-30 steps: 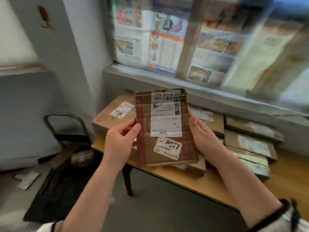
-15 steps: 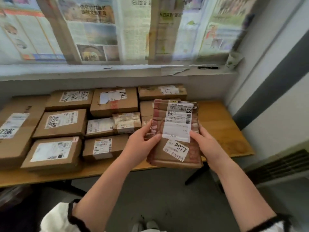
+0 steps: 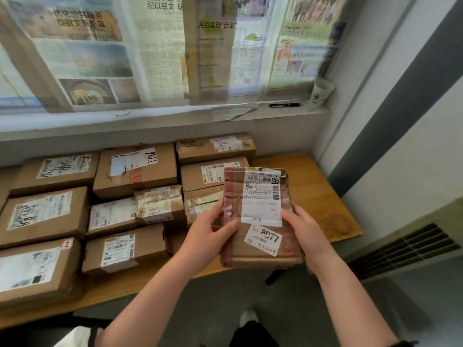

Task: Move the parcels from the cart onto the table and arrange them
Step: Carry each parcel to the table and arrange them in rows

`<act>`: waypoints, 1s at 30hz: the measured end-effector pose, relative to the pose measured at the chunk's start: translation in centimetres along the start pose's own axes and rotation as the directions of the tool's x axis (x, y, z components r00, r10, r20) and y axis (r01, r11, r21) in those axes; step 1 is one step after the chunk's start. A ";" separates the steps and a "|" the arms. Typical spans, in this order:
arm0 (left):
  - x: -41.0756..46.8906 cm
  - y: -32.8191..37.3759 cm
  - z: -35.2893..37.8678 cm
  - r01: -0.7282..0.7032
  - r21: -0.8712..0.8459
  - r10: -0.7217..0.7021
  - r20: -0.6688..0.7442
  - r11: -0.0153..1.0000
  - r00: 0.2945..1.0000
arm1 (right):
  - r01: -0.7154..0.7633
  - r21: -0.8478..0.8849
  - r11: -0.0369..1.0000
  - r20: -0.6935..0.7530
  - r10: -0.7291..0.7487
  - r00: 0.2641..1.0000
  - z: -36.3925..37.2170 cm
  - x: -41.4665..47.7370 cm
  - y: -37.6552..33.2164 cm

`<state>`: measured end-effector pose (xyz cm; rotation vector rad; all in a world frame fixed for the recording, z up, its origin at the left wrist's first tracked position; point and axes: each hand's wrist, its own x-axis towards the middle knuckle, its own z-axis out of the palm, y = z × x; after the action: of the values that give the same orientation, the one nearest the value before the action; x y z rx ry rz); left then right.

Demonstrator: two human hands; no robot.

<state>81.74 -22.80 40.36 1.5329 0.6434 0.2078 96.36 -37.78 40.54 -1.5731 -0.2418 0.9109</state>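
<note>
Holds the taped parcel marked 8077 in both hands: left hand curled round its left long edge with the thumb on the face, right hand curled round the right edge. Keeps it label-up and tilted toward the camera, over the near edge of the wooden table, in front of the rows of cardboard parcels, not set down. Same grip as half a second ago, hardly shifted. Has turned since a second ago from the table's left end to its right.

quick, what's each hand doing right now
Left hand: grips the held parcel's left edge.
Right hand: grips its right edge.
</note>
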 end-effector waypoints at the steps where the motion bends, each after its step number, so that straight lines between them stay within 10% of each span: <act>1: 1.0 0.6 0.3 -0.004 0.007 0.004 0.004 1.000 1.000 | 0.011 0.005 1.000 -0.014 -0.011 1.000 -0.8 0.7 -0.6; 11: 20.5 6.5 8.3 0.004 0.216 -0.003 -0.006 0.976 1.000 | 0.040 -0.035 0.999 -0.138 -0.044 0.989 -12.0 15.2 -6.8; 16: 26.9 4.0 13.6 0.267 -0.126 -0.285 -0.162 0.955 0.945 | -0.065 -0.216 0.974 -0.010 0.064 0.998 -17.6 23.9 -9.2; 20: 29.1 1.2 15.5 0.449 -0.565 -0.599 -0.102 0.692 0.794 | -0.100 -0.508 0.856 0.134 0.193 0.972 -19.4 30.5 -10.4; 30: 31.5 -1.7 17.3 0.472 -0.624 -0.680 -0.134 0.623 0.721 | 0.071 -0.718 0.692 0.293 0.209 0.933 -17.2 39.4 -8.0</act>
<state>115.94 -21.60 29.12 0.6490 1.2375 0.1479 136.76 -24.21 30.84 -2.1385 -0.9020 1.2532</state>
